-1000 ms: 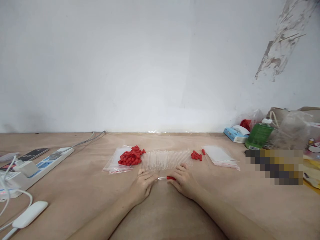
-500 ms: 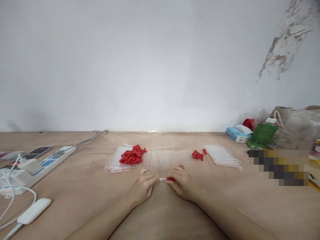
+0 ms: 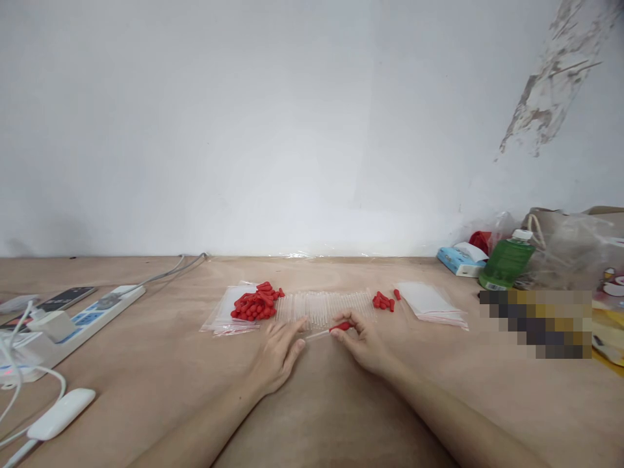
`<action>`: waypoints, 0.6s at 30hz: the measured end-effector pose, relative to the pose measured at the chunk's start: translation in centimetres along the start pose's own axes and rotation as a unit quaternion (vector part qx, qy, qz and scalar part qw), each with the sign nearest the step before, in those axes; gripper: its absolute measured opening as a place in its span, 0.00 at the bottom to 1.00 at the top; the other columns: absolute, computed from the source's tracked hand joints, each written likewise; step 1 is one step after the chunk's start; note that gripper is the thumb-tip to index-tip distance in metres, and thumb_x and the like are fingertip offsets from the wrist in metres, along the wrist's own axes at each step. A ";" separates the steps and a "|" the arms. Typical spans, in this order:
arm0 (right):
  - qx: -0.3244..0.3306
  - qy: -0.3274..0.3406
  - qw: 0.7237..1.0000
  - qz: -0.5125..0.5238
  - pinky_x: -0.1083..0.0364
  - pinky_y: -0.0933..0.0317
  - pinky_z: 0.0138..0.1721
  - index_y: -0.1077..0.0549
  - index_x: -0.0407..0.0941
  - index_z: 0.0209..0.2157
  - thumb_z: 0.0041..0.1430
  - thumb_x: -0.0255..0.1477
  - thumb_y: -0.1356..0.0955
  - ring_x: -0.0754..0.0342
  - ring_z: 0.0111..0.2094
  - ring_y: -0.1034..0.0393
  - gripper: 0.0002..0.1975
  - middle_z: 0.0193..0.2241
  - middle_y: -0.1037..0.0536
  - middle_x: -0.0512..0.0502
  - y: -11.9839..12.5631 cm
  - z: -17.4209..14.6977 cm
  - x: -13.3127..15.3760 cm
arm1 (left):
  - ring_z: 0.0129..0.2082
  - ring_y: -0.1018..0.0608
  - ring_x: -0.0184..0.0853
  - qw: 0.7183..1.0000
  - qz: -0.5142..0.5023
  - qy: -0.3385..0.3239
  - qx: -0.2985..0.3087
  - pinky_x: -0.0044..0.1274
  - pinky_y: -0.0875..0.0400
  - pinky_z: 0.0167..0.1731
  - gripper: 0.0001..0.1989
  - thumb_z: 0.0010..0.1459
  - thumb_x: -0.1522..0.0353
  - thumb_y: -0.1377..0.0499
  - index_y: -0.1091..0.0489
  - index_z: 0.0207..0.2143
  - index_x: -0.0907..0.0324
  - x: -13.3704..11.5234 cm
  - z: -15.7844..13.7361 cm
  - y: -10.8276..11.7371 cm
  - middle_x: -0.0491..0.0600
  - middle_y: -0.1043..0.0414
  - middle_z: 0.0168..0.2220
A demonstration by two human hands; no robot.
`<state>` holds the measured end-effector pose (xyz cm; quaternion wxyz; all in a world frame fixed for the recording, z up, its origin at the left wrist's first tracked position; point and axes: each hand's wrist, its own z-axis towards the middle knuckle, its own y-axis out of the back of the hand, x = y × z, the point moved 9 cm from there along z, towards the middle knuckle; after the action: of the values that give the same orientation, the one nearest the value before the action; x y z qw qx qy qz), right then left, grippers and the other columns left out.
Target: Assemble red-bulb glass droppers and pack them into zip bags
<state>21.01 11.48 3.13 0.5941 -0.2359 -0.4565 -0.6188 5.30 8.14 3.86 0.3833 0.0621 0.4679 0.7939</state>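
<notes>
My right hand (image 3: 361, 339) pinches a dropper by its red rubber bulb (image 3: 340, 326). From the bulb a thin clear tube (image 3: 318, 335) points left, its end close to my left fingertips. My left hand (image 3: 277, 356) is open, palm toward the table, fingers apart and holding nothing. Just beyond both hands lies a row of clear tubes (image 3: 322, 309) side by side. A large heap of red bulbs (image 3: 254, 304) rests to the left of the row, partly on plastic bags. A smaller group of red bulbs (image 3: 383, 301) sits at the row's right end.
Zip bags (image 3: 431, 302) lie at right, and more zip bags (image 3: 225, 311) at left. A power strip (image 3: 104, 313) with white cables and a charger (image 3: 61, 414) occupies the left side. Toward the back right stand a tissue pack (image 3: 461, 261) and a green bottle (image 3: 507, 261).
My left hand has let go of the tube and its fingers have spread. My right hand has raised the dropper slightly away from me, tilting it, with more of the red bulb showing.
</notes>
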 end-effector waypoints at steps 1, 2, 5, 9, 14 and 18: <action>-0.029 -0.018 0.999 0.019 0.55 0.38 0.33 0.34 0.45 0.36 0.51 0.37 0.34 0.55 0.32 0.33 0.13 0.29 0.28 0.49 1.0 0.4 -0.3 | 0.41 0.31 0.36 1.000 -0.003 0.016 -0.014 0.31 0.40 0.42 0.18 0.61 0.68 0.54 0.45 0.54 0.58 0.4 0.0 0.4 0.52 0.30 0.41; -0.056 -0.034 0.997 0.035 0.56 0.38 0.32 0.35 0.45 0.37 0.49 0.38 0.33 0.55 0.31 0.33 0.15 0.28 0.29 0.49 2.2 0.8 -0.7 | 0.41 0.31 0.36 0.999 -0.005 0.028 -0.027 0.31 0.40 0.42 0.18 0.61 0.67 0.55 0.44 0.53 0.58 0.7 -0.1 0.7 0.52 0.30 0.40; -0.121 -0.047 0.991 0.032 0.57 0.38 0.32 0.33 0.44 0.37 0.48 0.40 0.33 0.56 0.31 0.34 0.18 0.29 0.30 0.48 6.9 2.6 -1.7 | 0.40 0.31 0.36 0.999 -0.004 0.039 -0.032 0.31 0.40 0.42 0.16 0.60 0.66 0.54 0.41 0.50 0.59 1.0 -0.1 0.8 0.51 0.31 0.39; -0.136 -0.112 0.962 -0.208 0.57 0.40 0.29 0.42 0.39 0.53 0.57 0.38 0.42 0.57 0.27 0.34 0.25 0.25 0.31 0.50 14.0 4.9 -4.3 | 0.38 0.31 0.37 1.000 0.002 0.028 -0.010 0.31 0.39 0.40 0.14 0.59 0.66 0.51 0.38 0.47 0.58 0.5 0.1 0.3 0.52 0.31 0.38; -0.083 -0.221 0.882 -0.408 0.55 0.42 0.33 0.30 0.40 0.43 0.49 0.31 0.36 0.51 0.31 0.32 0.18 0.28 0.26 0.44 18.1 5.8 -9.0 | 0.38 0.31 0.38 1.000 0.000 0.029 0.005 0.32 0.39 0.39 0.11 0.58 0.67 0.50 0.35 0.43 0.58 0.3 0.2 0.0 0.51 0.30 0.37; -0.054 -0.255 0.848 -0.462 0.51 0.43 0.37 0.28 0.45 0.41 0.46 0.30 0.35 0.45 0.38 0.32 0.17 0.36 0.25 0.41 17.4 5.5 -10.9 | 0.37 0.31 0.37 1.000 -0.005 0.024 -0.001 0.31 0.39 0.38 0.11 0.58 0.67 0.50 0.34 0.41 0.59 0.3 0.2 0.1 0.51 0.30 0.35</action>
<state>38.15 23.89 1.58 0.0888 -0.1788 -0.6140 -0.7636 5.14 8.44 3.96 0.3763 0.0402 0.4768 0.7933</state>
